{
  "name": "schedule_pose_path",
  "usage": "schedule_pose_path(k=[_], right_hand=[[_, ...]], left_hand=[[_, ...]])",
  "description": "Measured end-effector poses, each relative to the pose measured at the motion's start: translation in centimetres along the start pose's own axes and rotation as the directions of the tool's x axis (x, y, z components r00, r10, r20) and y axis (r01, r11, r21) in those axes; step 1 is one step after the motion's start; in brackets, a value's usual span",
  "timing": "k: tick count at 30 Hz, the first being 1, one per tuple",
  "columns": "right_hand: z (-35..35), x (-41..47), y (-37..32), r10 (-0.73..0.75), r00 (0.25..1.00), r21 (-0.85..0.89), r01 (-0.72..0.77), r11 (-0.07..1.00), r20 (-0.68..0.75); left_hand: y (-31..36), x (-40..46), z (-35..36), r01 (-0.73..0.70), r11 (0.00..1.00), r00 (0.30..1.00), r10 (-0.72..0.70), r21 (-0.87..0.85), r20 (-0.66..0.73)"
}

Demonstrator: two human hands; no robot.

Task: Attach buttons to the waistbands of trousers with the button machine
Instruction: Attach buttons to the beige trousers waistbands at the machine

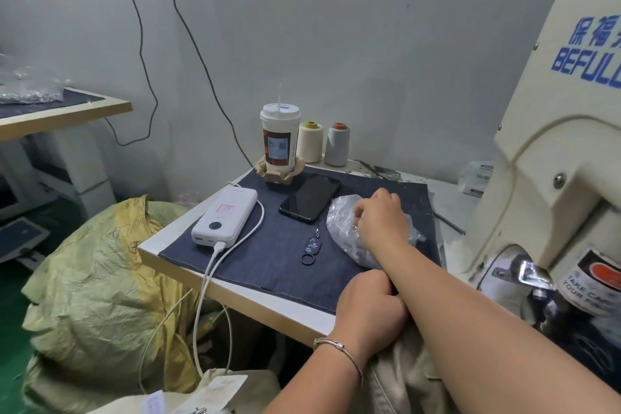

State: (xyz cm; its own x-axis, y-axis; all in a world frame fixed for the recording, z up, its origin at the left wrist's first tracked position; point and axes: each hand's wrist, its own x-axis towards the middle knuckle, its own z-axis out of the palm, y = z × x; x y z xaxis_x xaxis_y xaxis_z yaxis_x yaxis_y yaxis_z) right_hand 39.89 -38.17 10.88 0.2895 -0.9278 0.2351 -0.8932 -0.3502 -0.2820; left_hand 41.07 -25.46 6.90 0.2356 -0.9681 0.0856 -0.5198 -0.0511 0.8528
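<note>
Right hand (pixel 379 215) reaches across the bench (pixel 235 292) into a clear bag (pixel 346 228) of buttons, fingers curled down into the plastic; whether it pinches a button cannot be told. Left hand (pixel 369 307) sits at the bench's near edge, fingers curled round pale trousers (pixel 403 376) bunched below, touching the right forearm. The bag lies on a denim mat (pixel 268 265), just beside a phone (pixel 311 197) and a key fob (pixel 312 247). A power bank (pixel 223 218) lies near the left edge, its cable (pixel 205 296) dropping over the front edge. A cup (pixel 280 138) and two spools (pixel 324 143) stand at the far edge. The button machine (pixel 554 161) fills the right side. Open mat lies between power bank and fob.
</note>
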Motion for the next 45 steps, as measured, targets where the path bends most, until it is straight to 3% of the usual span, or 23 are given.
schedule_pose_path(k=[4,12,17,21,23,26,28,32,35,37,45], right_hand=[[-0.2,-0.4,0.1,-0.098,0.995,-0.074,0.096,0.993,-0.015],[0.4,-0.3,0.3,-0.113,0.991,0.001,0.113,0.994,-0.066],[-1.2,-1.9,0.2,-0.023,0.981,0.248,0.071,0.966,-0.190],[-4.0,-7.2,-0.7,0.030,0.969,0.573,0.119,0.811,-0.244],[-5.4,-11.2,-0.9,0.002,0.961,0.643,0.184,0.743,-0.278],[-7.4,-17.9,0.2,-0.077,0.913,0.611,0.329,0.720,-0.401],[-8.5,-21.8,2.4,-0.115,0.879,0.566,0.392,0.725,-0.462],[-9.8,-25.4,9.4,-0.031,0.828,0.427,0.320,0.846,-0.560],[-10.2,-25.1,13.8,0.191,0.839,0.527,0.129,0.840,-0.510],[-10.1,-24.1,15.4,0.244,0.855,0.572,0.073,0.817,-0.458],[-9.6,-21.1,14.8,0.025,0.923,0.535,0.201,0.820,-0.384]], left_hand=[[0.3,-0.2,-0.2,-0.009,1.000,1.000,0.009,0.012,0.013],[0.3,-0.3,-0.1,-0.029,0.999,1.000,0.029,-0.022,-0.006],[0.4,-0.2,-0.3,-0.033,0.998,0.999,0.034,-0.051,0.012],[0.2,-0.1,-0.4,-0.026,0.999,1.000,0.026,0.022,0.008],[0.7,-0.3,-0.6,-0.003,1.000,1.000,0.003,-0.014,-0.002],[1.2,-0.7,-0.5,-0.084,0.993,0.996,0.084,0.079,0.004],[1.2,-0.7,-0.5,-0.056,0.998,0.998,0.055,0.028,0.035],[0.6,-0.6,-0.4,-0.022,0.998,1.000,0.023,-0.055,0.021],[0.7,-0.4,-0.3,-0.038,0.997,0.999,0.040,-0.073,0.036],[0.6,-0.3,-0.2,-0.042,0.996,0.998,0.044,-0.075,0.034],[0.5,-0.2,0.2,-0.038,0.992,0.999,0.040,-0.117,0.018]])
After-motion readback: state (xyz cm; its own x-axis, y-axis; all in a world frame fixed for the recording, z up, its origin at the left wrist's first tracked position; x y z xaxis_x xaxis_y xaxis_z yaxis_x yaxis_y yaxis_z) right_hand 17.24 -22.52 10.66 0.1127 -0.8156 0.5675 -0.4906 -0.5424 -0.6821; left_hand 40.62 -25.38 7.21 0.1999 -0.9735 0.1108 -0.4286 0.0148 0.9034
